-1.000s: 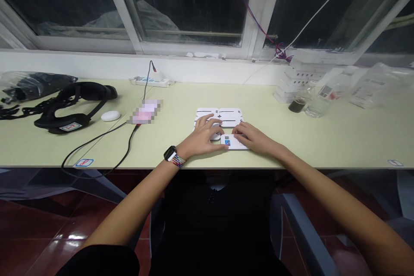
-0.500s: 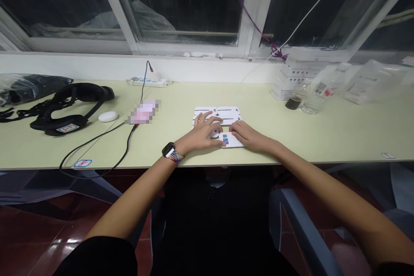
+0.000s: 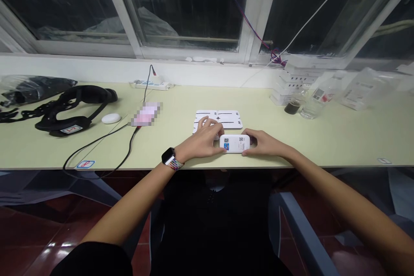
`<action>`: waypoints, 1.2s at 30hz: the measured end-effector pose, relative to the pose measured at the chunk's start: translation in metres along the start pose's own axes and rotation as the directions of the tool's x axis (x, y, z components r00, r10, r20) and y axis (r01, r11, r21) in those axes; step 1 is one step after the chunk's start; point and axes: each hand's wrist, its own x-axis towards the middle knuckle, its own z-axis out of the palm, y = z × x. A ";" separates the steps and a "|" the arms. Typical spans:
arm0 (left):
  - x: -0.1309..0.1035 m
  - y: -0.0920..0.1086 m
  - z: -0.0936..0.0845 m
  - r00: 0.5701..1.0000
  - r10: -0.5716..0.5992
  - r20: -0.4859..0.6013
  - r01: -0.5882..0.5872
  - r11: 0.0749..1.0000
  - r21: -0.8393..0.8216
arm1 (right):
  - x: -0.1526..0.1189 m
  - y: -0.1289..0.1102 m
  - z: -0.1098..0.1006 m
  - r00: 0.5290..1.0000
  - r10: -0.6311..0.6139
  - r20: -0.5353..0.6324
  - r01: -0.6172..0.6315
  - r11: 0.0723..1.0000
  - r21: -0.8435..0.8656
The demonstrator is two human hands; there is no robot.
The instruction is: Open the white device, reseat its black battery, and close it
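Left hand [image 3: 207,140], mine: thumb and forefinger closed on the left end of a white device [image 3: 234,143]; other fingers spread forward, loosely bent.
Right hand [image 3: 263,143], mine: thumb and fingers pinched across its right end.
White device: between my hands, near the table's front edge, labelled face showing; whether its underside touches the table [image 3: 177,108], I cannot tell.
White pieces, black-lined [image 3: 230,120]: flat, edge to edge, just beyond the device; count uncertain.
Progress, my judgement: the pieces beyond look set in order; the device remains unreleased and apart from them.
Obstruction: my left hand, hiding the block's near left part.
Wristwatch [image 3: 168,155]: left wrist.
Leftward: black cable [image 3: 131,142], blurred-out pink item [image 3: 145,114], white oval case [image 3: 111,118], black headset [image 3: 76,129]. All well apart from my hands.
Rightward: cup of dark liquid [image 3: 293,107], clear bottle [image 3: 310,112], plastic bag [image 3: 367,88].
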 end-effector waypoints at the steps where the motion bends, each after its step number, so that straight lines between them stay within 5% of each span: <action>1: -0.001 0.002 0.000 1.000 -0.015 -0.008 0.015 1.000 -0.005 | -0.003 0.001 -0.001 1.000 0.011 0.002 -0.011 1.000 0.013; 5: -0.003 0.004 0.001 0.998 -0.059 -0.021 0.059 0.998 -0.018 | -0.009 0.003 0.002 0.999 0.033 0.001 -0.033 0.998 0.049; 14: -0.003 0.006 0.000 0.995 0.070 0.073 -0.068 0.997 -0.033 | -0.012 0.002 0.007 0.999 0.044 -0.010 -0.043 0.996 0.081; 27: -0.012 0.017 -0.010 0.988 0.156 0.001 -0.156 0.987 0.048 | -0.025 -0.004 0.005 0.982 -0.187 -0.033 0.189 0.980 0.055; 36: -0.016 0.013 -0.007 0.990 0.141 0.006 -0.141 0.988 -0.057 | -0.024 -0.008 0.007 0.981 -0.188 -0.055 0.190 0.982 0.027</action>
